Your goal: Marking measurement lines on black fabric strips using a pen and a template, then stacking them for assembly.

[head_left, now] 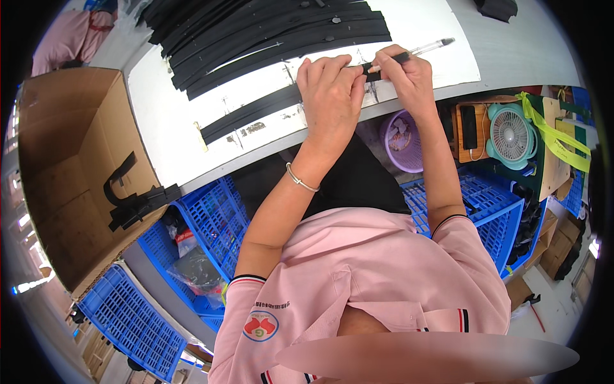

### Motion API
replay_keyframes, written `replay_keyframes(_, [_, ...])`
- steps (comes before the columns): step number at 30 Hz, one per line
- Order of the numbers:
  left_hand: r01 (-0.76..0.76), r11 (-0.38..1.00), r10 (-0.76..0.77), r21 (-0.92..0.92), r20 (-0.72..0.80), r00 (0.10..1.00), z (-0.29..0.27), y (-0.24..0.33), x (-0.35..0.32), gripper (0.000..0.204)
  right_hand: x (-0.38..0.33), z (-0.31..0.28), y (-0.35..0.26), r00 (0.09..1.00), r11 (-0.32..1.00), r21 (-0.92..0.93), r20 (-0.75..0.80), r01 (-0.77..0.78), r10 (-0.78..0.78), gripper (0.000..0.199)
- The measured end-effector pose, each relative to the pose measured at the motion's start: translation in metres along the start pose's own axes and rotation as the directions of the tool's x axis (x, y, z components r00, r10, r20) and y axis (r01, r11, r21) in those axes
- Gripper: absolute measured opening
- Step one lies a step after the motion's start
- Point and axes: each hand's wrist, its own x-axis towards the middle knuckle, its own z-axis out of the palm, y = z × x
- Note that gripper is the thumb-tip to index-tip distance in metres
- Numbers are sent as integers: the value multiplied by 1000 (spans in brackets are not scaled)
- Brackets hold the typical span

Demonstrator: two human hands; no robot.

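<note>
A black strip (252, 114), seemingly fabric, lies along the near part of a white board (169, 137) on the table. My left hand (329, 93) presses on the strip toward its right end, with fingers bent and thumb close to the index finger. Between the fingers of my right hand (412, 80) is a pen (425, 47) with a clear barrel and dark section. The pen's light tip points left and down at the strip, beside my left fingertips; contact cannot be made out. Many similar black strips (268, 38) lie side by side farther back on the board.
An open cardboard box (70, 166) stands at the left, black straps over its edge. Blue plastic crates (134, 320) sit below the table. Under its right side are a purple basket (401, 144), a phone (469, 127) and a small teal fan (511, 133).
</note>
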Motion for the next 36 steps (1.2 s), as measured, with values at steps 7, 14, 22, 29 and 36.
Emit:
replay_keyframes(7, [8, 1000, -8, 20, -31, 1000, 2, 2, 1, 12, 1, -10, -2, 990, 992, -126, 135, -11, 28, 19])
replay_keyframes(14, [19, 999, -20, 35, 23, 1000, -12, -4, -4, 22, 2, -2, -4, 980, 987, -99, 141, -127, 140, 18])
replay_keyframes(22, [80, 985, -102, 155, 144, 984, -48, -6, -32, 47, -10, -18, 21, 975, 987, 28, -150, -161, 163, 17])
replay_keyframes(29, [15, 988, -26, 156, 66, 997, -39, -68, 17, 44, -5, -4, 16, 968, 982, 108, -184, -153, 171, 20])
replay_keyframes(36, [450, 839, -257, 306, -507, 823, -147, -135, -15, 43, 0, -7, 17, 964, 985, 69, -202, -160, 171, 21])
